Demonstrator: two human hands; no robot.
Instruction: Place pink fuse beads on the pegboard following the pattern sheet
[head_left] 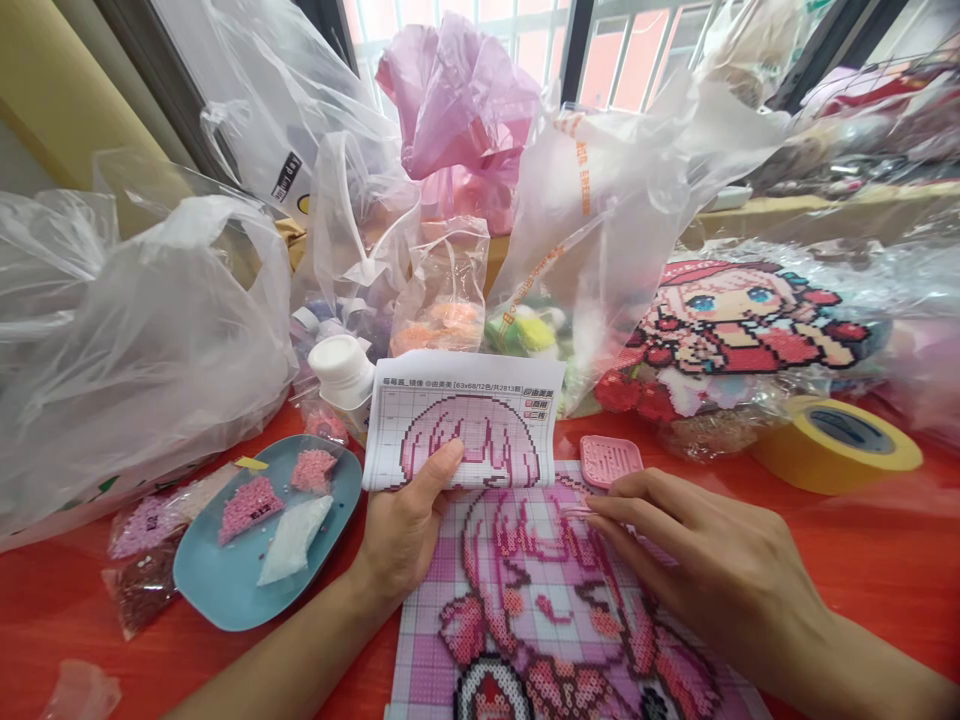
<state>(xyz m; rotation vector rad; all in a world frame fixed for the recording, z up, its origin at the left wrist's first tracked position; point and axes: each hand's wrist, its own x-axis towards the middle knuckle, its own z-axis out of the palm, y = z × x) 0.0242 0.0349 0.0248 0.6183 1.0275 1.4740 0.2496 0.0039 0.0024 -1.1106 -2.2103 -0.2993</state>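
A folded paper chart (pixel 469 425) with a gridded picture of a head of hair is pinched in my left hand (pixel 409 520), thumb on its front. Below it lies a pegboard (pixel 427 650) bearing a pink, white and dark bead picture of a face (pixel 547 600). Over the upper right of this picture, my right hand (pixel 690 550) has its thumb and index finger pinched around slim pink tweezers (pixel 581 511), whose tips point left near the beads. A small pink slotted tray (pixel 610 461) sits just above my right hand's fingers.
At left, a blue plate (pixel 217 590) holds small bead packets (pixel 250 508); more packets (pixel 146 585) lie beside it. A white bottle (pixel 341 372) and plastic bags (pixel 142 340) stand behind. Yellow tape (pixel 795 450) and a finished bead figure (pixel 750 320) are at right.
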